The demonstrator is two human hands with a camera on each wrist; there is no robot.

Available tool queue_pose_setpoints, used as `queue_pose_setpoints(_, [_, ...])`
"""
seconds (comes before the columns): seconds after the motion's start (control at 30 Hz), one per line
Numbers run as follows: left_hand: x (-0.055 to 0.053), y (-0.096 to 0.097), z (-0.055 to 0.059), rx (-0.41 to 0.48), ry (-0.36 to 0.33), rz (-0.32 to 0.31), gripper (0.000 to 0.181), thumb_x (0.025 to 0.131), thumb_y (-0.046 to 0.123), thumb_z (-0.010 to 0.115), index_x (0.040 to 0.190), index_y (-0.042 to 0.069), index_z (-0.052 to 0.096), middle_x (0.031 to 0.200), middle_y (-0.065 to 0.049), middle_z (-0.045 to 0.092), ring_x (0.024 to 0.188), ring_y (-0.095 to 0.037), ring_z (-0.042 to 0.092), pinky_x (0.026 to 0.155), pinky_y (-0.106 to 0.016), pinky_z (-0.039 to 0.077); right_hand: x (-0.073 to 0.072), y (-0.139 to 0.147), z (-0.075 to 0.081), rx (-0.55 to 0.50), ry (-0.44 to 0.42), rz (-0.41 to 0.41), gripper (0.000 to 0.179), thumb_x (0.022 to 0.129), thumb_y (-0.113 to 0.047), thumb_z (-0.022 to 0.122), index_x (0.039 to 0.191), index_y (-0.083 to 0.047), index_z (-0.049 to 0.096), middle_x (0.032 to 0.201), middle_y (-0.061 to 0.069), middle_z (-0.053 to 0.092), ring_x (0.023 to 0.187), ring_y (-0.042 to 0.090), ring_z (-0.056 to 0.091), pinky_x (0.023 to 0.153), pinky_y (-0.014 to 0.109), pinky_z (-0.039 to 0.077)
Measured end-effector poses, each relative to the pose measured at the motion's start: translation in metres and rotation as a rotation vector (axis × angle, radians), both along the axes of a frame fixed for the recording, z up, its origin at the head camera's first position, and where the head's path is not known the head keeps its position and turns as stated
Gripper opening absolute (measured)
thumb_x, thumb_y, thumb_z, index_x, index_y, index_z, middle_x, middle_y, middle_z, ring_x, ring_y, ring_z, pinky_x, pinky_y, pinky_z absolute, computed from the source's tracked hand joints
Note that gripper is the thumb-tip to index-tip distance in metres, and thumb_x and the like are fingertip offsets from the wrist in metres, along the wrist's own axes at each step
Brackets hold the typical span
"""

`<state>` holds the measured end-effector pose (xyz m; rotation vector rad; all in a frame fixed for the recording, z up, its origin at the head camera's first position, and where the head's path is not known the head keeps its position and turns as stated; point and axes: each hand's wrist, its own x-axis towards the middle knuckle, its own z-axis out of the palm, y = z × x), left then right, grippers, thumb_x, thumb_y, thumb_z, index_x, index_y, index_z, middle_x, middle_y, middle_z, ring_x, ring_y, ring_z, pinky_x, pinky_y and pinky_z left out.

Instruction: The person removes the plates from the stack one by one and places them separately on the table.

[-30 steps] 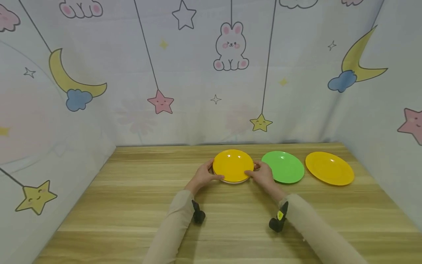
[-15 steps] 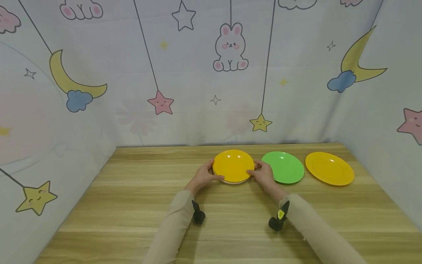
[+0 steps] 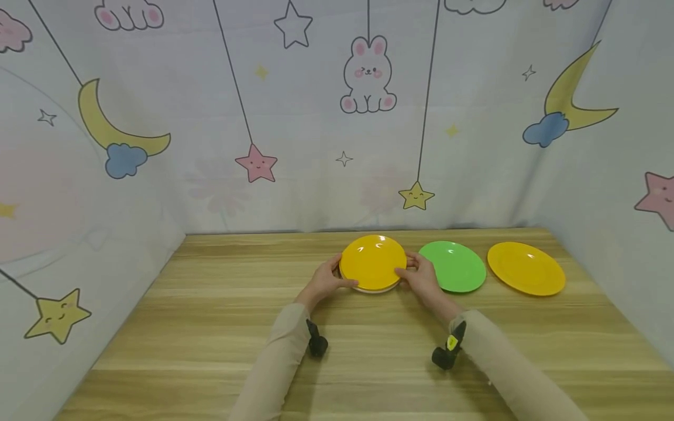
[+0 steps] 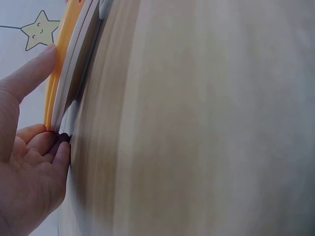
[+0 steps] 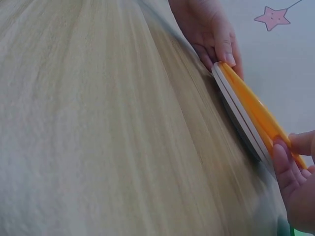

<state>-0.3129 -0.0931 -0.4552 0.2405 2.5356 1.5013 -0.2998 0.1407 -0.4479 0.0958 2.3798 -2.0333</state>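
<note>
A glossy yellow plate (image 3: 372,263) lies on top of white plates (image 3: 376,290), whose pale rims show below it at the front. My left hand (image 3: 325,280) grips the stack at its left side, thumb on the yellow rim and fingers at the edge. In the left wrist view, the fingers curl by the rims of the yellow plate (image 4: 63,59) and white plates (image 4: 74,54). On the opposite side my right hand (image 3: 423,277) pinches the yellow plate's rim. A narrow gap shows between yellow and white near it in the right wrist view.
Right of the stack, a green plate (image 3: 454,266) lies on the wooden table (image 3: 237,327), close behind the right hand. Farther right is another yellow plate (image 3: 526,269). A printed cloth backdrop (image 3: 316,117) stands along the table's back and sides.
The far edge of the yellow plate has risen slightly against the white plates. My right hand has shifted a little along with it, while the left hand stays in place.
</note>
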Motion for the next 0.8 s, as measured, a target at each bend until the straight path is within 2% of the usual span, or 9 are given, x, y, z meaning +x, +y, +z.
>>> queue_pose_setpoints(0.27, [-0.001,0.0,0.0,0.01,0.002,-0.003,0.09,0.071,0.025,0.078,0.142,0.003,0.027,0.146,-0.01,0.029,0.135,-0.022,0.023,0.111,-0.036,0.02,0.003,0.0,0.0,-0.056,0.01,-0.003,0.058,0.084,0.002,0.06,0.136,0.003,0.035,0.111,0.023,0.05,0.054,0.007,0.058,0.056,0.026,0.055])
queue_pose_setpoints(0.47, [-0.002,0.0,-0.001,0.029,0.01,-0.011,0.089,0.073,0.021,0.076,0.142,0.001,0.025,0.147,-0.012,0.027,0.135,-0.022,0.024,0.11,-0.034,0.022,0.005,-0.003,0.001,-0.136,-0.008,-0.066,0.058,0.084,0.004,0.059,0.136,0.002,0.036,0.107,0.018,0.048,0.056,0.005,0.058,0.058,0.026,0.056])
queue_pose_setpoints(0.63, [-0.002,0.0,-0.001,0.044,0.007,-0.015,0.088,0.073,0.019,0.076,0.142,0.0,0.024,0.147,-0.012,0.027,0.135,-0.022,0.025,0.109,-0.034,0.023,0.009,-0.004,0.003,-0.163,-0.037,-0.128,0.059,0.084,0.005,0.058,0.138,0.0,0.034,0.109,0.016,0.044,0.056,0.006,0.056,0.058,0.024,0.055])
queue_pose_setpoints(0.8, [-0.002,0.0,-0.002,0.054,0.004,-0.023,0.088,0.073,0.019,0.076,0.142,0.001,0.024,0.147,-0.011,0.027,0.134,-0.021,0.025,0.109,-0.033,0.024,0.013,0.0,0.005,-0.175,-0.022,-0.16,0.06,0.084,0.007,0.057,0.139,0.001,0.032,0.108,0.016,0.044,0.055,0.006,0.056,0.057,0.024,0.055])
